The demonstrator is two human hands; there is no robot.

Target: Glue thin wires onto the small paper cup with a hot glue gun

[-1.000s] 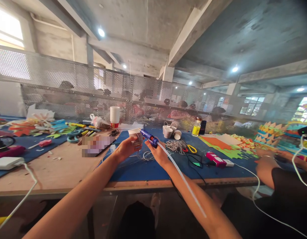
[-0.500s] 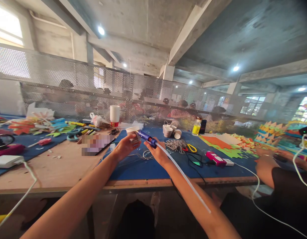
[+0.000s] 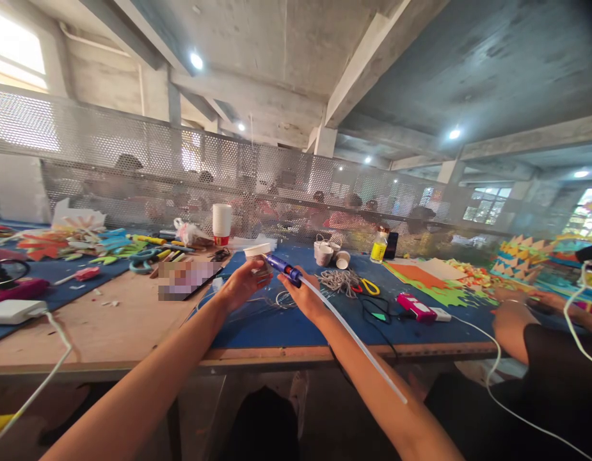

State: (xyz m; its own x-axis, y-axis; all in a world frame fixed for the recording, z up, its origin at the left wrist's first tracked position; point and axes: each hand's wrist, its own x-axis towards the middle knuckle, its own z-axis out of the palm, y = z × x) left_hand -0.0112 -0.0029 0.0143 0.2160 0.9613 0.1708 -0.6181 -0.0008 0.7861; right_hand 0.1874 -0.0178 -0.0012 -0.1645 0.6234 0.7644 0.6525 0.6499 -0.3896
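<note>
My left hand (image 3: pixel 242 282) is closed around a small paper cup (image 3: pixel 257 250), whose white rim shows above the fingers. In my right hand (image 3: pixel 303 296) is a blue glue gun (image 3: pixel 283 267), its tip pointing left at the cup's side; whether they touch I cannot tell. A long white glue stick (image 3: pixel 356 342) sticks out of the gun's back and lies along my right forearm. Just beyond my right hand sit string-wrapped cups (image 3: pixel 324 251), a heap of grey cord (image 3: pixel 338 282) and scissors with yellow and red handles (image 3: pixel 370 286).
A stack of paper cups (image 3: pixel 221 224) and a yellow-labelled bottle (image 3: pixel 379 246) stand near the perforated metal screen (image 3: pixel 276 173). A pink power bank (image 3: pixel 415 307) with a white cable lies right. Coloured paper scraps (image 3: pixel 434 282) cover the right side. A co-worker's arm (image 3: pixel 514 323) is at far right.
The glue gun's tip has shifted slightly against the cup, and the cup has turned a little in my left hand. Both hands stay in nearly the same place.
</note>
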